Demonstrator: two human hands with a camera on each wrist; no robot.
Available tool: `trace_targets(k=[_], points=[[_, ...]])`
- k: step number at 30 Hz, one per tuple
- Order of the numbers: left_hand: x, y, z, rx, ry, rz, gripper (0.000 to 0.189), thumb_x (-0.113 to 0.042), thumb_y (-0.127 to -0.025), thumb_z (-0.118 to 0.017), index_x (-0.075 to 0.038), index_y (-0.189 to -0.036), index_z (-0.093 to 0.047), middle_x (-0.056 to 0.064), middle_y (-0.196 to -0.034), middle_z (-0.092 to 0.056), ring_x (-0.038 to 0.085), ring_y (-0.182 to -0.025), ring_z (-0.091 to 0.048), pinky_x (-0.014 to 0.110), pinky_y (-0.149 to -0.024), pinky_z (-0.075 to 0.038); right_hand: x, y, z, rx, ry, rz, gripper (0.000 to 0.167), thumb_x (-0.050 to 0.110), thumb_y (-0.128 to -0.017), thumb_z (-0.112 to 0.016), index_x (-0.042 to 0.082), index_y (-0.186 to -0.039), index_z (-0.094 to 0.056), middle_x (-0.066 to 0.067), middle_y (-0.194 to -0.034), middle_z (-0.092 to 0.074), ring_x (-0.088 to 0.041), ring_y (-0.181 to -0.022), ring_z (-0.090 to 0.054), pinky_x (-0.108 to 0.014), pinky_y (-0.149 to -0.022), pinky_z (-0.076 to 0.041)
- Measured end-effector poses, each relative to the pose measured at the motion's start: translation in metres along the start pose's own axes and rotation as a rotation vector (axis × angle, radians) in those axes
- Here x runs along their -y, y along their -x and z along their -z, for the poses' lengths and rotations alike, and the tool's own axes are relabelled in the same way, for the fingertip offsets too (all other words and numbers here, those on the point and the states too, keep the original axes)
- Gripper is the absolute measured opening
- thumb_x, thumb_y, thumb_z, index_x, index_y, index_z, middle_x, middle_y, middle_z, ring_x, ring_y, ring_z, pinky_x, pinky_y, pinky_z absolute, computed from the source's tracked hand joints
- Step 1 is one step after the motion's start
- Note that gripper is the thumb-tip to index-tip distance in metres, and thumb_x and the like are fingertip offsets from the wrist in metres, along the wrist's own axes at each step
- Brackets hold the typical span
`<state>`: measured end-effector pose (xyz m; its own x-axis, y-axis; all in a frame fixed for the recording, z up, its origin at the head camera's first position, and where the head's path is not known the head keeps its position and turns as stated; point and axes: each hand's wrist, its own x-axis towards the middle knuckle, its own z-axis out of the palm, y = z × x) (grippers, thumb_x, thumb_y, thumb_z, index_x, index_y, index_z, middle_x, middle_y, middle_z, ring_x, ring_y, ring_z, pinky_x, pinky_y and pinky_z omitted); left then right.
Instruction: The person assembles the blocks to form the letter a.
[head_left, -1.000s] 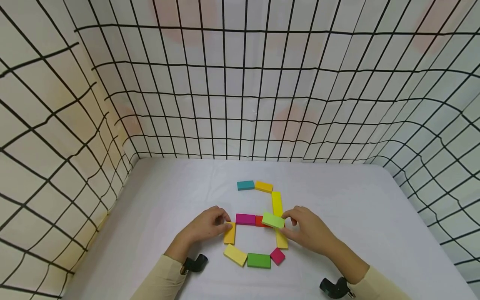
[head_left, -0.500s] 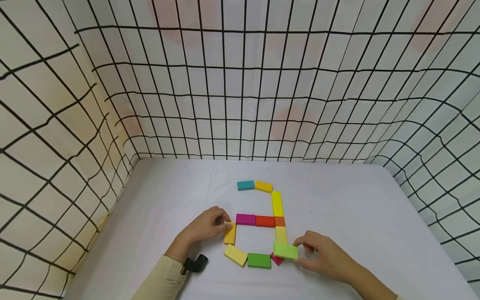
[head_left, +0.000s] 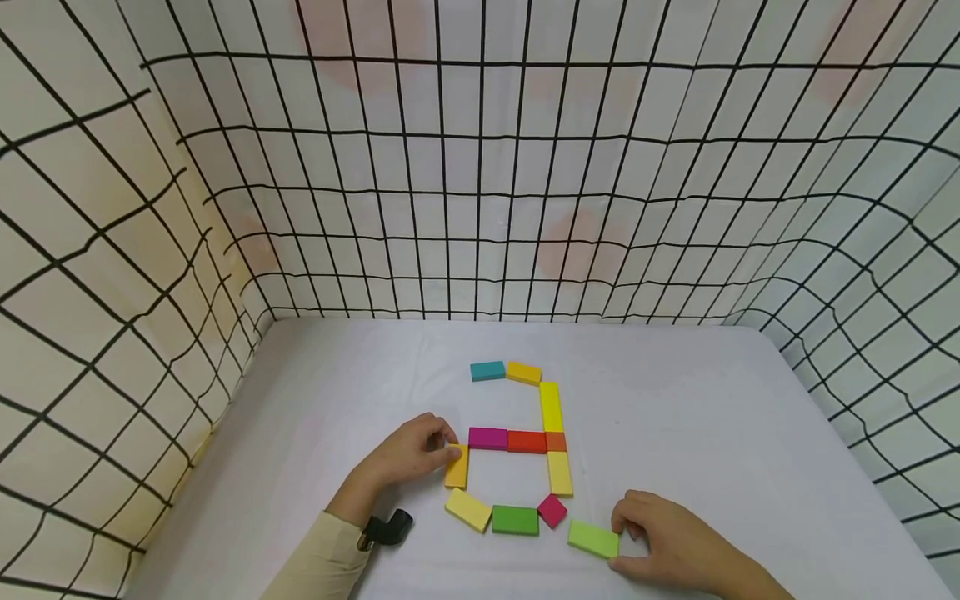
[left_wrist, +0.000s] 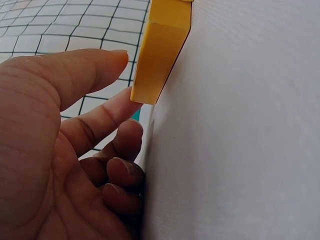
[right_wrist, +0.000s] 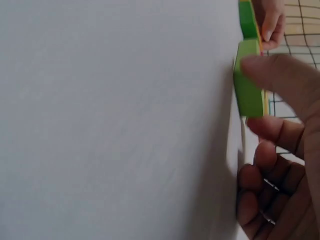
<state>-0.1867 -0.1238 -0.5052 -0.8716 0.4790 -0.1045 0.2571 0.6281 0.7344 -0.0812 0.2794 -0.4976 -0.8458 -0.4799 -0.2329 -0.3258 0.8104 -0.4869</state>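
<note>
My right hand (head_left: pixel 675 542) pinches a light green block (head_left: pixel 593 539) by its right end, low at the front right of the arrangement. In the right wrist view the thumb lies against one side of this green block (right_wrist: pixel 249 82), with the index fingertip at its end. My left hand (head_left: pixel 408 454) is beside an orange-yellow block (head_left: pixel 456 467) on the left side. Its thumb (left_wrist: pixel 95 70) stands a little off that block in the left wrist view, while the index fingertip is right at the block's end. The other left fingers curl loosely.
Flat blocks form a figure on the white table (head_left: pixel 337 367): teal (head_left: pixel 487 371), yellow (head_left: pixel 551 407), magenta (head_left: pixel 487 438), red (head_left: pixel 527 442), pale yellow (head_left: pixel 468 510), green (head_left: pixel 515 520) and a crimson square (head_left: pixel 552 511), among others. Black grid netting (head_left: pixel 480 192) surrounds the table's back and sides.
My right hand has carried the light green block from above the red and orange blocks toward the front right, uncovering them and the crimson square. My left hand has stayed in place.
</note>
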Motion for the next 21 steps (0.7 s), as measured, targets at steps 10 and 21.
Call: trace_targets(k=[10,21], points=[[0.002,0.001,-0.002,-0.006,-0.006,0.015,0.015,-0.029,-0.093,-0.072,-0.016,-0.1,-0.069,-0.002,-0.088,-0.054,0.014,-0.085,-0.05,0.026,-0.071,-0.042,0.005,-0.01,0.001,0.017,0.066,-0.051,0.036,0.066,-0.08,-0.075,0.036,-0.088,-0.056,0.017,-0.078,-0.047,0.004,-0.072,-0.043,-0.02,-0.063,-0.039],[0.003,0.001,-0.001,-0.014,-0.003,0.013,0.014,-0.029,-0.093,-0.072,-0.018,-0.101,-0.068,-0.003,-0.088,-0.054,0.012,-0.084,-0.05,0.024,-0.071,-0.043,0.003,-0.014,0.004,0.012,0.017,-0.035,0.037,0.067,-0.081,-0.074,0.036,-0.09,-0.057,0.016,-0.079,-0.048,0.003,-0.072,-0.044,-0.02,-0.063,-0.039]])
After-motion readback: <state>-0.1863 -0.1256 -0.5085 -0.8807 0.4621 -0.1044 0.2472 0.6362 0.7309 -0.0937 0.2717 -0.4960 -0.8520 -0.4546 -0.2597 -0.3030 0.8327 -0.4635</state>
